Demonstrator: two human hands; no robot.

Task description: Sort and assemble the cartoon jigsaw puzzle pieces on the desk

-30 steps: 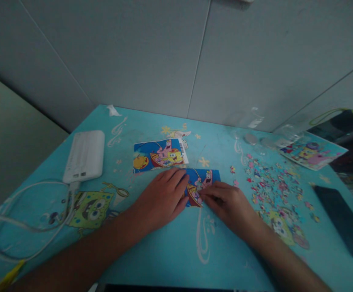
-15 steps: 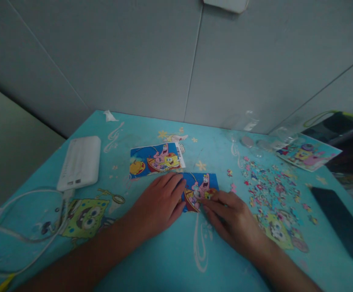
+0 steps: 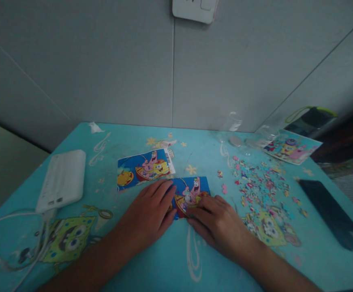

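A jigsaw puzzle (image 3: 180, 188) with a blue background, a pink starfish and a yellow sponge figure in a boat lies in front of me. My left hand (image 3: 153, 207) rests flat over its left part, fingers stretched out. At its lower right, my right hand (image 3: 211, 215) touches the surface with thumb and fingers drawn together; whatever is between the fingertips is hidden. Just behind and to the left lies a picture card (image 3: 146, 168) with the same scene. To the right is a scatter of loose puzzle pieces (image 3: 261, 184).
A white power bank (image 3: 62, 178) with a white cable (image 3: 45, 235) lies at the left. A black phone-like slab (image 3: 331, 213) is at the right. Clear containers (image 3: 234, 121) and another picture card (image 3: 293, 148) stand or lie at the back right. A wall (image 3: 118, 73) borders the table.
The camera view has shifted, so the table appears lower and further left. My right hand's fingers cover a little more of the puzzle's lower right; my left hand stays on the puzzle.
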